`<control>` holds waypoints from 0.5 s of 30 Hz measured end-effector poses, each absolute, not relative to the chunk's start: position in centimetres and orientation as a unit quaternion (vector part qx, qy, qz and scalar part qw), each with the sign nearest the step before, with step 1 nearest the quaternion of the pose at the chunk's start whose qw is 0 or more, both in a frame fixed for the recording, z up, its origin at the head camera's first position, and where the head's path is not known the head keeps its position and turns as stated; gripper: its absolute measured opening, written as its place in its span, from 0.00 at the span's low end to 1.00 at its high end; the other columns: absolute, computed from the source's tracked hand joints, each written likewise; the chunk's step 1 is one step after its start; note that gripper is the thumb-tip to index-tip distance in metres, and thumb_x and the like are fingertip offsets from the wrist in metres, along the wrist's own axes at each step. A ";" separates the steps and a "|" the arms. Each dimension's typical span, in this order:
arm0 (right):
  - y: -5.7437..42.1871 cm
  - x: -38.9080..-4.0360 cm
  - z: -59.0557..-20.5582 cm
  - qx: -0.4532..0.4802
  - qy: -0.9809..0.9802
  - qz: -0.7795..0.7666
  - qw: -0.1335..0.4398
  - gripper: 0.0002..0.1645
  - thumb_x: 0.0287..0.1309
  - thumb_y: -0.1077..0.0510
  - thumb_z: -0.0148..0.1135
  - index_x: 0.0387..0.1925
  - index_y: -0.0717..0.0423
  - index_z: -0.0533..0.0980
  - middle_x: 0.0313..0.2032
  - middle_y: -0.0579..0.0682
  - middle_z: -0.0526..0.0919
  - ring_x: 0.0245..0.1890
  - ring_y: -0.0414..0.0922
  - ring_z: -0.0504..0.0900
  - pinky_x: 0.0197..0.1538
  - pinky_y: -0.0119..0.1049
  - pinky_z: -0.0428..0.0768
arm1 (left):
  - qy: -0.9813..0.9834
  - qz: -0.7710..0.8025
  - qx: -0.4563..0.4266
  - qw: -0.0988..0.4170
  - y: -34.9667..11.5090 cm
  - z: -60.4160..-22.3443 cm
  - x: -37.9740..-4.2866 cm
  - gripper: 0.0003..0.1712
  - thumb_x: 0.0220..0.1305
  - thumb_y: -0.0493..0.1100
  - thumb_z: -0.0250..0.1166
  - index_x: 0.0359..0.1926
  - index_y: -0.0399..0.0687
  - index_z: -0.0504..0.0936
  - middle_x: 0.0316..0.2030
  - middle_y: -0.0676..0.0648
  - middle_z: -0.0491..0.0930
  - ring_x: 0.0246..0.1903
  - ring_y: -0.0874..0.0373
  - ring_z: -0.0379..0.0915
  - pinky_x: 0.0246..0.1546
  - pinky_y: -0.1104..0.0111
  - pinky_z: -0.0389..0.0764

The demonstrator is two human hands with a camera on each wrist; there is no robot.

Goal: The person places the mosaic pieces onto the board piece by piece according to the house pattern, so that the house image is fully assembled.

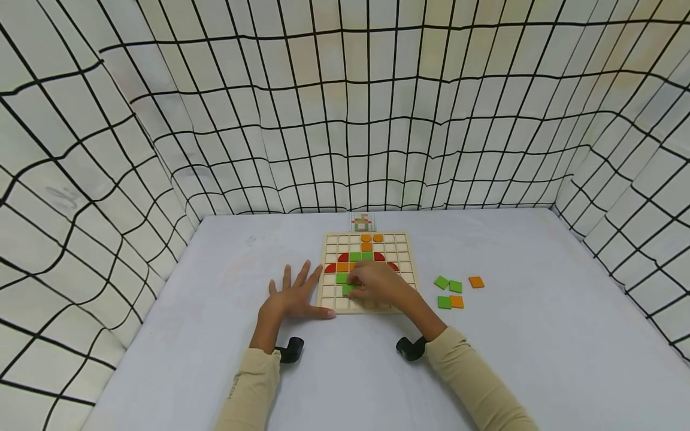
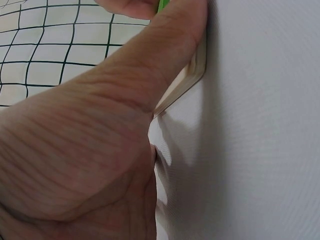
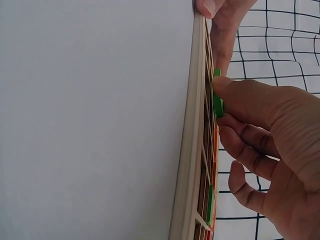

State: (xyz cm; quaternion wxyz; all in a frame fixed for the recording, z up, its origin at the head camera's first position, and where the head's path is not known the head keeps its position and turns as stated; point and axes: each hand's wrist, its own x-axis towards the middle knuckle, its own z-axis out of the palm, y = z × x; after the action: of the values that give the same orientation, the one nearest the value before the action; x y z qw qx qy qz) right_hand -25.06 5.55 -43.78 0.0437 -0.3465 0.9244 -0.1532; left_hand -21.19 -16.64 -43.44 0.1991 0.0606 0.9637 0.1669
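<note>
A square wooden grid board [image 1: 401, 246] lies on the white table, partly filled with green, orange and red pieces. My right hand [image 1: 380, 283] reaches over its lower middle and covers some cells. Thumb and fingertips pinch a green square tile [image 3: 218, 95], which stands close over the grid in the right wrist view. My left hand [image 1: 293, 299] rests at the board's left side with fingers spread. Its thumb lies along the lower left corner. Red rounded pieces [image 1: 343, 257] flank the green and orange rows, and two orange round pieces [image 1: 378, 238] sit in the top row.
Right of the board lie several loose green tiles [image 1: 455, 287] and two orange tiles [image 1: 477, 282]. A small picture card [image 1: 363, 222] lies behind the board. White walls with black netting [image 1: 345, 120] stand around the table's back and sides.
</note>
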 end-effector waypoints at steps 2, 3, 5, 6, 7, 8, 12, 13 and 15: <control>5.4 -25.0 -43.9 -0.347 0.925 -0.153 0.036 0.17 0.57 0.47 0.69 0.44 0.51 0.84 0.41 0.43 0.83 0.41 0.39 0.78 0.49 0.33 0.80 | 0.964 0.166 0.060 0.200 -16.6 -43.4 -21.2 0.68 0.45 0.75 0.68 0.78 0.59 0.42 0.78 0.43 0.31 0.74 0.31 0.17 0.65 0.28 0.31; 5.3 -25.0 -43.9 -0.349 0.924 -0.151 0.031 0.17 0.57 0.46 0.69 0.44 0.51 0.84 0.41 0.43 0.83 0.40 0.39 0.78 0.49 0.33 0.80 | 0.964 0.167 0.059 0.200 -16.6 -43.4 -21.2 0.68 0.45 0.75 0.68 0.78 0.59 0.42 0.78 0.43 0.31 0.74 0.31 0.17 0.65 0.28 0.31; 5.1 -25.0 -44.0 -0.355 0.923 -0.146 0.018 0.17 0.57 0.46 0.70 0.43 0.51 0.84 0.41 0.44 0.83 0.39 0.39 0.78 0.47 0.32 0.80 | 0.964 0.165 0.058 0.201 -16.6 -43.4 -21.2 0.68 0.45 0.76 0.68 0.78 0.59 0.42 0.78 0.43 0.31 0.74 0.31 0.17 0.65 0.28 0.31; 5.0 -25.0 -44.0 -0.358 0.923 -0.143 0.013 0.17 0.57 0.45 0.70 0.43 0.51 0.85 0.41 0.44 0.83 0.39 0.39 0.78 0.46 0.32 0.80 | 0.964 0.164 0.057 0.202 -16.6 -43.4 -21.2 0.68 0.45 0.76 0.68 0.78 0.59 0.42 0.78 0.43 0.31 0.74 0.31 0.17 0.65 0.28 0.31; 4.9 -25.0 -44.1 -0.362 0.922 -0.141 0.008 0.17 0.57 0.45 0.69 0.43 0.51 0.84 0.41 0.44 0.83 0.38 0.39 0.78 0.46 0.32 0.80 | 0.964 0.164 0.056 0.203 -16.6 -43.4 -21.1 0.68 0.45 0.75 0.68 0.78 0.59 0.41 0.78 0.44 0.31 0.74 0.31 0.17 0.65 0.28 0.31; 4.9 -25.0 -44.1 -0.364 0.921 -0.139 0.004 0.17 0.57 0.45 0.69 0.43 0.51 0.84 0.41 0.44 0.83 0.38 0.39 0.78 0.46 0.31 0.80 | 0.964 0.164 0.056 0.203 -16.6 -43.4 -21.1 0.68 0.45 0.75 0.68 0.78 0.59 0.41 0.78 0.44 0.31 0.74 0.31 0.17 0.65 0.28 0.31; 4.7 -24.8 -44.1 -0.363 0.923 -0.130 0.001 0.18 0.57 0.43 0.69 0.43 0.49 0.84 0.42 0.42 0.83 0.38 0.38 0.79 0.47 0.30 0.80 | 0.964 0.164 0.057 0.201 -16.6 -43.5 -21.1 0.68 0.45 0.75 0.68 0.78 0.59 0.42 0.78 0.44 0.31 0.74 0.31 0.17 0.65 0.28 0.31; 4.6 -24.8 -44.1 -0.362 0.924 -0.126 0.000 0.18 0.57 0.43 0.68 0.43 0.49 0.84 0.42 0.42 0.83 0.38 0.37 0.79 0.47 0.30 0.80 | 0.964 0.165 0.057 0.200 -16.6 -43.4 -21.1 0.68 0.45 0.75 0.68 0.78 0.59 0.42 0.78 0.44 0.31 0.74 0.31 0.17 0.65 0.28 0.31; 4.5 -24.8 -44.0 -0.359 0.926 -0.121 0.001 0.18 0.57 0.43 0.68 0.44 0.48 0.84 0.42 0.41 0.83 0.39 0.37 0.79 0.48 0.30 0.80 | 0.964 0.164 0.057 0.199 -16.6 -43.4 -21.1 0.68 0.46 0.75 0.68 0.78 0.59 0.42 0.78 0.43 0.31 0.74 0.31 0.18 0.65 0.28 0.32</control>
State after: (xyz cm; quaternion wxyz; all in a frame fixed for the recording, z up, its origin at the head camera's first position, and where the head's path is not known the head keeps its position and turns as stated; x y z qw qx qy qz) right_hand -24.79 4.52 -44.05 0.0011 -0.3585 0.9257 -0.1209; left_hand -21.09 -16.61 -43.40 0.1987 0.0569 0.9645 0.1645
